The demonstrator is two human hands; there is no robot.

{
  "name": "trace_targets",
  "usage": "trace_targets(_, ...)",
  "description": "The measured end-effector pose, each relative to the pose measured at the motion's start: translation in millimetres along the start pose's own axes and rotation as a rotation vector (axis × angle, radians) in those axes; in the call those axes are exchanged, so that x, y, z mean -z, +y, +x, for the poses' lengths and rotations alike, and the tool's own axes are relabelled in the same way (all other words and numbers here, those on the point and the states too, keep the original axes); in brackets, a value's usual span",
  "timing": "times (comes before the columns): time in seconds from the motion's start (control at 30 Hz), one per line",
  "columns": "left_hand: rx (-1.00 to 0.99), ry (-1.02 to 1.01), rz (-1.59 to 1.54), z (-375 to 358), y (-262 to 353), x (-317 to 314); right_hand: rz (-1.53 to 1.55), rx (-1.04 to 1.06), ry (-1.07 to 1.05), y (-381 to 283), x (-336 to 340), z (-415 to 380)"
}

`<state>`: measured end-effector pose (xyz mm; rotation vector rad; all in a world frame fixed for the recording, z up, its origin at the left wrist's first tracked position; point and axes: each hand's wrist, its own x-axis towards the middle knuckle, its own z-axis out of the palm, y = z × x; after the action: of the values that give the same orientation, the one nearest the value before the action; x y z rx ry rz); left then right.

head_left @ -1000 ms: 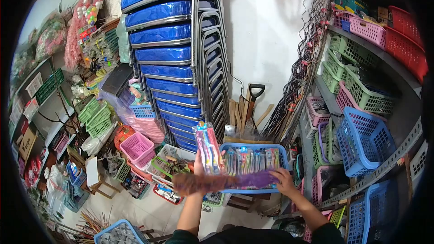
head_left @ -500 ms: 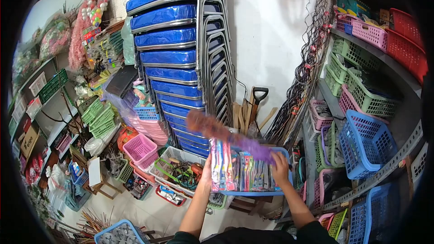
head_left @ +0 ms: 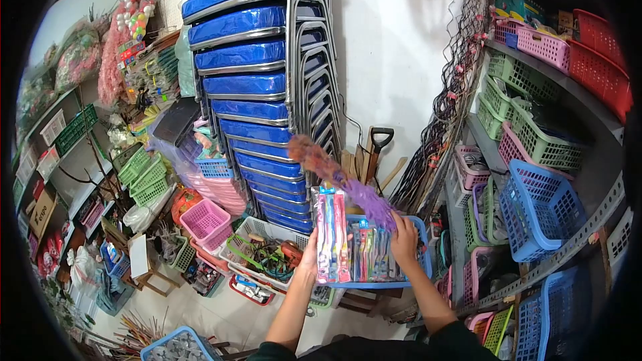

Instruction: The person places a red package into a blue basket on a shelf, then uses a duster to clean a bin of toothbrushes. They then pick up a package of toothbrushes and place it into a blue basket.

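Observation:
My left hand (head_left: 309,257) is closed on the edge of a clear pack of colourful toothbrushes (head_left: 331,237), held upright at the left of a blue basket (head_left: 422,234). Inside that basket stand more toothbrush packs (head_left: 371,254) in a row. My right hand (head_left: 404,241) is closed round the purple end of a feather duster (head_left: 348,184), its fingers over the basket's right part. Brown feathers at the duster's far tip point up and left, in front of the stacked chairs. The duster's handle is hidden by my hand.
Stacked blue chairs (head_left: 247,87) rise straight ahead. A metal shelf (head_left: 478,137) with several plastic baskets stands close on the right. A white basket of tools (head_left: 254,227) sits left of my hands, and a shovel (head_left: 378,150) leans at the wall.
The duster has swung slightly right and its tip has risen, now less blurred. My right hand has shifted a little left and up. The toothbrush pack stays in my left hand.

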<state>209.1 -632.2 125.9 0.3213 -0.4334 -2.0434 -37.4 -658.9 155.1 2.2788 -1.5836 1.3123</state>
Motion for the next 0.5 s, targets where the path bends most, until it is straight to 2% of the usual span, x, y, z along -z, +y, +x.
trace_targets(0.07,-0.07,0.057,0.039,0,2,0,0.005,-0.021,0.041,-4,1,-6)
trace_targets(0.13,-0.051,0.019,-0.139,-4,12,3,0.164,0.11,-0.012,1,-1,-35)
trace_targets(0.17,-0.111,0.064,-0.158,-6,17,-10,0.166,0.115,-0.015,3,-1,-50)
trace_targets(0.2,-0.17,0.11,-0.179,-8,21,-22,0.128,0.253,-0.07,4,2,-67)
trace_targets(0.23,-0.198,-0.047,-0.091,-11,27,-16,0.088,0.391,-0.125,1,6,-72)
trace_targets(0.27,-0.285,-0.018,0.047,-13,25,-11,0.089,0.396,-0.13,0,8,-72)
trace_targets(0.33,-0.174,-0.062,-0.011,-19,24,1,0.004,0.462,-0.223,-6,10,-75)
trace_targets(0.37,-0.162,0.009,0.089,-15,20,14,0.019,0.304,-0.211,-9,3,-65)
trace_targets(0.4,-0.15,0.078,0.194,-8,17,32,0.019,0.303,-0.211,-6,-6,-57)
trace_targets(0.43,-0.16,0.184,0.105,-4,10,52,0.068,0.216,-0.169,-1,-16,-51)
trace_targets(0.47,-0.047,0.181,0.016,-8,8,39,0.117,0.129,-0.126,1,-25,-44)
trace_targets(0.5,-0.052,0.083,-0.047,-8,4,34,0.118,0.128,-0.126,4,-34,-37)
